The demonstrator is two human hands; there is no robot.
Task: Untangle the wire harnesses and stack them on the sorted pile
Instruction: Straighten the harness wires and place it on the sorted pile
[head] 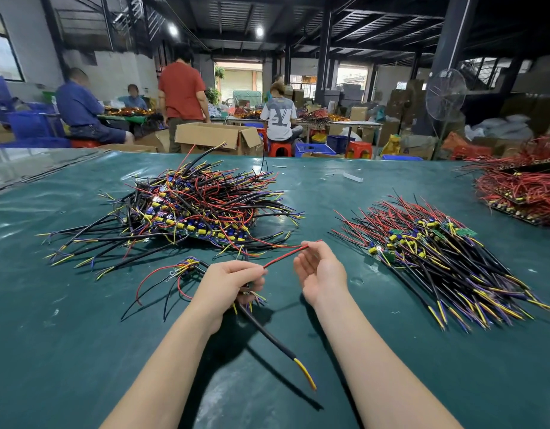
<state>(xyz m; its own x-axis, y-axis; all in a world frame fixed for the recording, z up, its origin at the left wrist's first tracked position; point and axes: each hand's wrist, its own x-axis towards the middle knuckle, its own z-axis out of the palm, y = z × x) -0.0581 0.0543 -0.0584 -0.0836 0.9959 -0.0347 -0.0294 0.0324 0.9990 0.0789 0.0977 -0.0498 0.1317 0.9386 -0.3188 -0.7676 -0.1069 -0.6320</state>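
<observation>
My left hand [230,281] grips one wire harness [267,332] above the green table; its thick black cable with a yellow tip hangs down toward me. A red wire [284,257] of that harness runs up to my right hand [321,269], whose fingertips pinch its far end. The tangled pile [193,205] of harnesses lies beyond my left hand. The sorted pile [434,258], with wires lying parallel, sits to the right of my right hand. Another loose harness [180,270] lies on the table just left of my left hand.
A heap of red-wired boards [521,187] sits at the table's far right edge. A small white strip [352,177] lies on the far table. Beyond the table, people sit and stand among cardboard boxes [214,137], blue crates and a standing fan [445,94].
</observation>
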